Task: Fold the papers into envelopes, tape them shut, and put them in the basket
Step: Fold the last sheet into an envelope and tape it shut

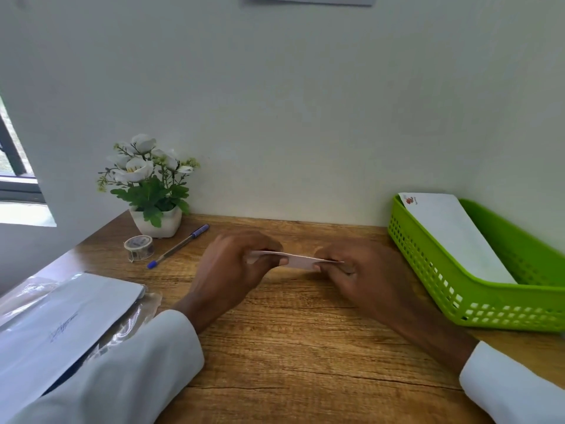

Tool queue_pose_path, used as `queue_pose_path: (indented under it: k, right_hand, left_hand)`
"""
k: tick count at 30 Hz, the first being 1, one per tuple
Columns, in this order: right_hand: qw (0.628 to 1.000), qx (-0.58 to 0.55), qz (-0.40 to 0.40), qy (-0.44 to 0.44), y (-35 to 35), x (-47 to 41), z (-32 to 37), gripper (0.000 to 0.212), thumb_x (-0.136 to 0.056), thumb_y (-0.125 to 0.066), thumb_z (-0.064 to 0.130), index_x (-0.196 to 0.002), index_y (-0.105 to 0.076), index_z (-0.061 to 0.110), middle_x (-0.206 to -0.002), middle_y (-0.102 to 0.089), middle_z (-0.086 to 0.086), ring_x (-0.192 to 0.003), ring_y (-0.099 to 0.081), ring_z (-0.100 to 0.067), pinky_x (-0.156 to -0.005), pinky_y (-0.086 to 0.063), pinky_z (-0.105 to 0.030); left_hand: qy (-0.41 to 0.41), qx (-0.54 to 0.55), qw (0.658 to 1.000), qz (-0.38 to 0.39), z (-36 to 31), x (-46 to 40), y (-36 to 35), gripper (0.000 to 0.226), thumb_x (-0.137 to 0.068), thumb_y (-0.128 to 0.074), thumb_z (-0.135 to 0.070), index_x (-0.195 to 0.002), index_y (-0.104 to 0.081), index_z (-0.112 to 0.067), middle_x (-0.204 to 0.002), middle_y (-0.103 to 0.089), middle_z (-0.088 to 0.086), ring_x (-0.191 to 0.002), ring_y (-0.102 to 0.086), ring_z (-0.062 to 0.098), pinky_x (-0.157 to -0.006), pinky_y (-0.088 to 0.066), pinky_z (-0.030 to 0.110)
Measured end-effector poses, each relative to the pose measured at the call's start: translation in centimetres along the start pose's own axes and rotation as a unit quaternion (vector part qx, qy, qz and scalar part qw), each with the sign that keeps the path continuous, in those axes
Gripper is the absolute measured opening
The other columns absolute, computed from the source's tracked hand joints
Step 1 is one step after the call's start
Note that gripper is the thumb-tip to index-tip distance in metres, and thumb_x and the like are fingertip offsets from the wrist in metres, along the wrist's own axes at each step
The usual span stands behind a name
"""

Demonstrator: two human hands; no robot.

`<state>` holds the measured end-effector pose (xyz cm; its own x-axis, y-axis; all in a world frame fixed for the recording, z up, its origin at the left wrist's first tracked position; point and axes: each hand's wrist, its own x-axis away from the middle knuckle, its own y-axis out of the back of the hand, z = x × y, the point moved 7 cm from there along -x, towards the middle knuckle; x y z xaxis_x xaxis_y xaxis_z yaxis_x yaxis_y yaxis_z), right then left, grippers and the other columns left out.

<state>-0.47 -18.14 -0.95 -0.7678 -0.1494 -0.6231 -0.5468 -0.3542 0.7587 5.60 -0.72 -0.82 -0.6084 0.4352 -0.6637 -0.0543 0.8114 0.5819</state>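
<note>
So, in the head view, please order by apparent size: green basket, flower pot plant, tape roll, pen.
1. green basket
2. flower pot plant
3. pen and tape roll: the pen is longer but thin, so unsure.

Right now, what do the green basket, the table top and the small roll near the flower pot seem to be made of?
Green basket: probably moulded plastic, with an even glossy colour and a regular grid of holes.
Table top: wood or wood-look laminate, matte, with brown grain lines; which one I cannot tell.
Small roll: apparently printed, translucent tape, wound on a ring.
</note>
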Motion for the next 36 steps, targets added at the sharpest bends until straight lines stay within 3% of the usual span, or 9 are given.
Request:
queue_pose_path:
  k: [5,8,12,15,17,20,24,29,36]
  right_hand:
    - [0.978,-0.150,-0.004,-0.143,0.4,-0.4,-3.2,0.024,-0.074,-0.083,0.026,-0.060,-0.066,0.036,-0.057,-0.064,0.023,-0.056,-0.059,0.003,-0.053,-0.042,-0.019]
    - [0.918,-0.298,-0.017,-0.260,0.5,-0.2,-5.5,0.014,-0.066,-0.089,0.016,-0.075,-0.078,0.017,-0.074,-0.077,0.001,-0.066,-0.069,-0.009,-0.061,-0.054,-0.028]
    - [0.780,-0.498,0.014,-0.379,-1.7,1.3,-7.3,0.033,-0.066,-0.083,0.005,-0.098,-0.075,0.003,-0.094,-0.078,-0.010,-0.079,-0.075,-0.020,-0.064,-0.060,-0.028]
    - [0.755,-0.502,0.025,-0.421,-2.9,2.3,-8.2,0.032,-0.069,-0.080,-0.001,-0.100,-0.071,-0.003,-0.090,-0.078,-0.014,-0.071,-0.075,-0.020,-0.059,-0.061,-0.028]
    - [0.782,-0.456,0.033,-0.424,-3.3,2.7,-8.6,0.031,-0.071,-0.080,-0.004,-0.100,-0.069,-0.003,-0.086,-0.078,-0.014,-0.072,-0.075,-0.020,-0.062,-0.061,-0.026]
    - [0.881,-0.294,0.032,-0.369,-2.9,2.3,-8.6,0.035,-0.069,-0.085,0.002,-0.100,-0.070,0.004,-0.085,-0.074,-0.008,-0.075,-0.070,-0.019,-0.064,-0.058,-0.025]
    - [0.965,-0.052,0.063,-0.248,-2.9,1.7,-6.2,0.046,-0.074,-0.083,0.035,-0.116,-0.069,0.022,-0.119,-0.065,0.009,-0.106,-0.060,-0.012,-0.090,-0.049,-0.027]
    - [0.973,-0.036,0.167,-0.157,-4.9,2.2,-3.3,0.055,-0.088,-0.059,0.057,-0.136,-0.056,0.030,-0.146,-0.049,0.015,-0.133,-0.045,-0.006,-0.110,-0.034,-0.024]
    - [0.955,-0.002,0.261,-0.138,-5.8,3.0,-2.9,0.059,-0.097,-0.037,0.058,-0.151,-0.031,0.034,-0.159,-0.026,0.017,-0.146,-0.025,-0.005,-0.119,-0.026,-0.032]
  left_hand:
    - [0.148,0.154,0.977,-0.009,3.0,0.2,0.4,0.006,-0.075,-0.079,-0.022,-0.081,-0.077,-0.023,-0.079,-0.075,-0.010,-0.070,-0.068,0.007,-0.059,-0.051,0.018]
    - [0.222,0.250,0.942,-0.028,4.4,0.5,0.6,0.015,-0.074,-0.078,-0.018,-0.087,-0.075,-0.013,-0.080,-0.076,-0.001,-0.072,-0.073,0.016,-0.060,-0.058,0.025]
    - [0.296,0.333,0.895,-0.024,6.0,0.9,0.0,0.030,-0.071,-0.077,-0.014,-0.100,-0.072,-0.010,-0.088,-0.077,0.002,-0.081,-0.074,0.019,-0.061,-0.058,0.023]
    - [0.338,0.283,0.898,-0.004,7.4,1.3,-0.3,0.033,-0.075,-0.078,-0.011,-0.107,-0.069,-0.013,-0.087,-0.076,0.000,-0.076,-0.073,0.011,-0.056,-0.055,0.017]
    - [0.327,0.185,0.927,0.022,7.8,1.3,-0.1,0.043,-0.073,-0.081,-0.015,-0.112,-0.065,-0.020,-0.094,-0.073,-0.006,-0.082,-0.070,0.007,-0.059,-0.052,0.015]
    - [0.289,-0.025,0.952,0.099,7.8,1.3,-0.2,0.062,-0.073,-0.081,-0.030,-0.128,-0.052,-0.029,-0.113,-0.061,-0.014,-0.104,-0.060,0.011,-0.079,-0.051,0.024]
    - [0.221,-0.126,0.956,0.149,5.9,1.1,-1.1,0.058,-0.083,-0.071,-0.034,-0.134,-0.043,-0.032,-0.144,-0.043,-0.004,-0.124,-0.048,0.018,-0.101,-0.044,0.034]
    - [0.170,-0.095,0.950,0.246,4.6,1.8,-3.9,0.045,-0.097,-0.052,-0.032,-0.140,-0.041,-0.033,-0.155,-0.029,-0.013,-0.143,-0.025,0.010,-0.113,-0.024,0.028]
    - [0.104,-0.187,0.898,0.384,5.7,3.4,-6.4,0.055,-0.104,-0.017,-0.041,-0.153,0.003,-0.027,-0.161,0.008,-0.009,-0.147,0.009,0.006,-0.118,0.005,0.033]
